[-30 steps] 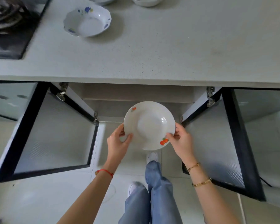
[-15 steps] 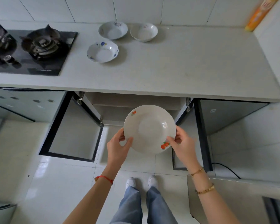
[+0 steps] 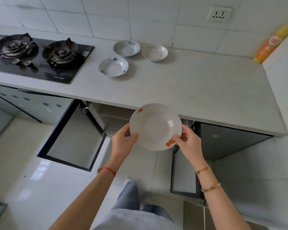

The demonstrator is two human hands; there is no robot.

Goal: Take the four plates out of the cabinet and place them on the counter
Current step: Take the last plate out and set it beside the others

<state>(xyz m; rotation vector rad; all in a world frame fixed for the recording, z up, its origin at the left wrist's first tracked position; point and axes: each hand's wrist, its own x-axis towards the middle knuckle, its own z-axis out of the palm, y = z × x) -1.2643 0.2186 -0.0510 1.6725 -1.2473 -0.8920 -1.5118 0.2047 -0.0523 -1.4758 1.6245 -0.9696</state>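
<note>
I hold a white deep plate with orange fruit prints (image 3: 155,127) in both hands, just in front of the counter's front edge (image 3: 206,118). My left hand (image 3: 123,140) grips its left rim and my right hand (image 3: 189,140) grips its lower right rim. Three other plates stand on the counter: one with blue flowers (image 3: 113,66), one at the back (image 3: 126,48), and a plain white one (image 3: 154,53) beside it. The cabinet (image 3: 113,118) below stands open, and what I see of its shelf is bare.
Both cabinet doors hang open: the left door (image 3: 73,138) and the right door (image 3: 184,171). A black gas stove (image 3: 35,55) takes up the counter's left end. An orange and yellow bottle (image 3: 271,44) leans in the far right corner. A wall socket (image 3: 219,14) sits above.
The view has risen and pulled back, so the whole counter and wall show now. The plate has come up from in front of the open cabinet to the counter's edge, still in both hands.
</note>
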